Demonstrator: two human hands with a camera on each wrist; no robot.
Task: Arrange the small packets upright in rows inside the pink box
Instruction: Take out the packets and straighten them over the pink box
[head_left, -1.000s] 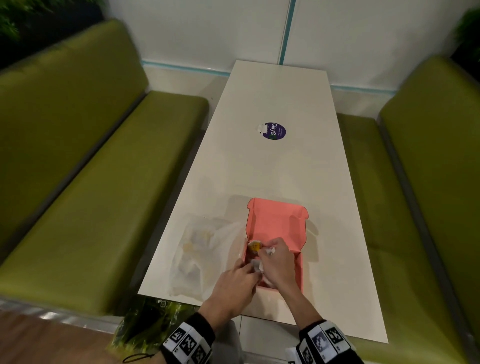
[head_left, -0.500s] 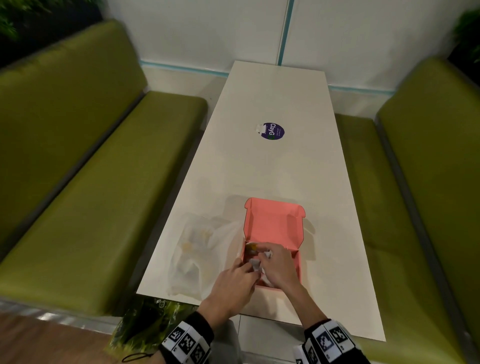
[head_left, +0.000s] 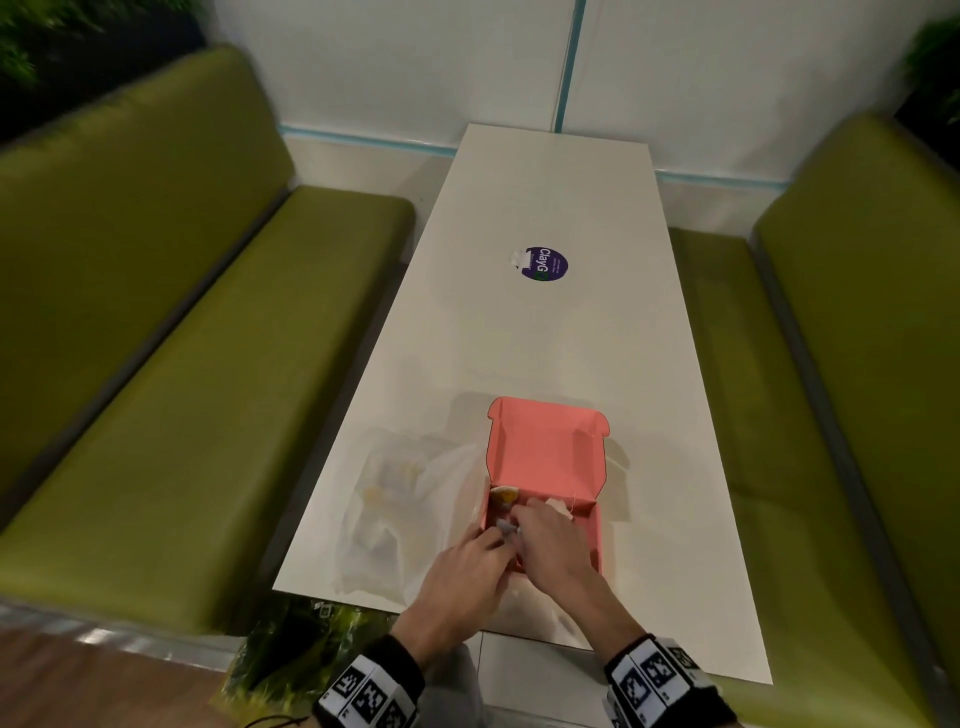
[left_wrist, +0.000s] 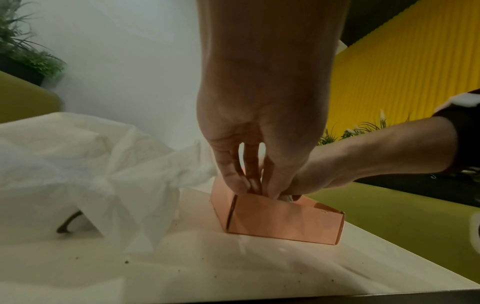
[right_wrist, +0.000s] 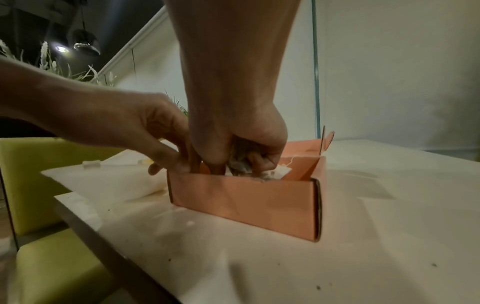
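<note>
A long white table with green seats on both sides

The white table runs up the middle of the head view to a white wall at the top; a round purple sticker sits on the table above the middle; a see-through plastic bag lies crumpled at the lower left of the table, with small yellow bits showing inside; a green bench fills the left side and another green bench fills the right side; a thin blue line runs down the wall; dark green plants show in the upper left corner.
</note>
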